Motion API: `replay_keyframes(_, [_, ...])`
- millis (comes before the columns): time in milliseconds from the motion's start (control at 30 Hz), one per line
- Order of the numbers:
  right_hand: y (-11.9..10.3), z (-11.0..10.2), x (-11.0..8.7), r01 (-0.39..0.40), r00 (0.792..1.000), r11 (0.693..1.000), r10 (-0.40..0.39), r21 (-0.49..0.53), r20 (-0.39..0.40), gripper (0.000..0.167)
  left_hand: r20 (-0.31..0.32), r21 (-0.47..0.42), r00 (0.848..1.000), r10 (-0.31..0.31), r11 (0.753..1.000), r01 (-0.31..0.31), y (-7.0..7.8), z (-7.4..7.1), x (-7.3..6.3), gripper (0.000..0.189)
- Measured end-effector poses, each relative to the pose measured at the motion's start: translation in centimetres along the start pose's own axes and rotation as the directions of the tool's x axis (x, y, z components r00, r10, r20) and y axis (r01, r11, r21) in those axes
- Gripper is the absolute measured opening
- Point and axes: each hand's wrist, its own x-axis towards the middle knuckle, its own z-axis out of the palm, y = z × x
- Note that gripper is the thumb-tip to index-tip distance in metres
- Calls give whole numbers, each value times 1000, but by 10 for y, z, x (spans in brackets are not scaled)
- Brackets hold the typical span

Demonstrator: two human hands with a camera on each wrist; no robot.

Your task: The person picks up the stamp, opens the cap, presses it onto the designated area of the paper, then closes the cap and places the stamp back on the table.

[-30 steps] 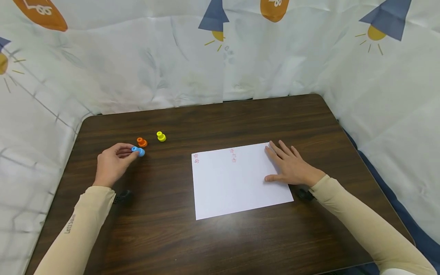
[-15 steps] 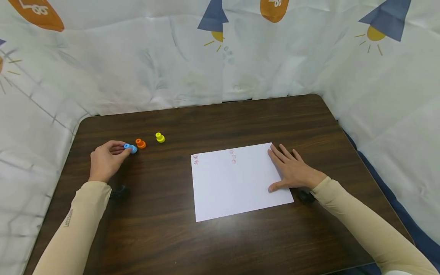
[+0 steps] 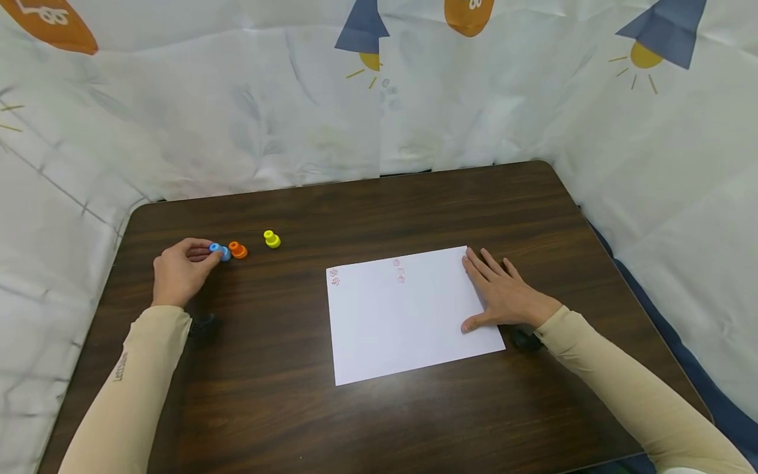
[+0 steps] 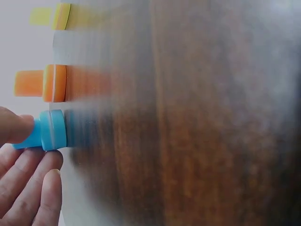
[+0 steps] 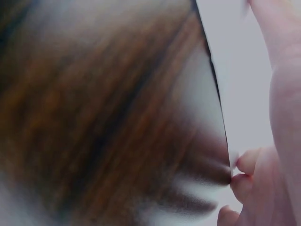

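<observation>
My left hand (image 3: 180, 271) pinches a small blue stamp (image 3: 222, 252) between thumb and fingers at the table's left side. In the left wrist view the thumb presses on the narrow handle, and the wider capped end (image 4: 54, 130) is at the tabletop. Right beside it stands an orange stamp (image 3: 238, 250), with a yellow stamp (image 3: 272, 239) farther right. My right hand (image 3: 503, 293) lies spread on the right edge of a white sheet of paper (image 3: 408, 329). Small red prints (image 3: 399, 270) show along the sheet's far edge and in its far left corner.
The dark wood-grain table (image 3: 266, 408) carries the paper near its middle. A white patterned curtain (image 3: 237, 118) closes off the back and both sides. Dark bands (image 3: 204, 326) show at both wrists.
My left hand has carried the blue stamp left and a little back, from in front of the orange stamp to its left side. My right hand has shifted slightly on the paper.
</observation>
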Motion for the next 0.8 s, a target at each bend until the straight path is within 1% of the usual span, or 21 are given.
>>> replay_keyframes(167, [-1,-1,0,6,1000,1000,-6,-3,-6,140,5,9,1000,-5,1000,5,0,-2,0,51])
replay_keyframes(433, [-4,-2,-2,8,1000,1000,-8,7,-7,140,24,20,1000,17,1000,-17,-2,-4,-5,51])
replay_keyframes(600, [-4,-2,-3,12,1000,1000,-12,13,-18,139,-7,24,1000,12,1000,-12,-5,-8,-9,55])
replay_keyframes(700, [-4,-1,-4,10,1000,1000,-10,12,-16,138,-23,28,1000,-1,1000,1,-7,-13,-14,57])
replay_keyframes(800, [-4,-1,-4,8,1000,1000,-8,18,-17,138,-26,31,1000,-11,999,12,-7,-18,-20,58])
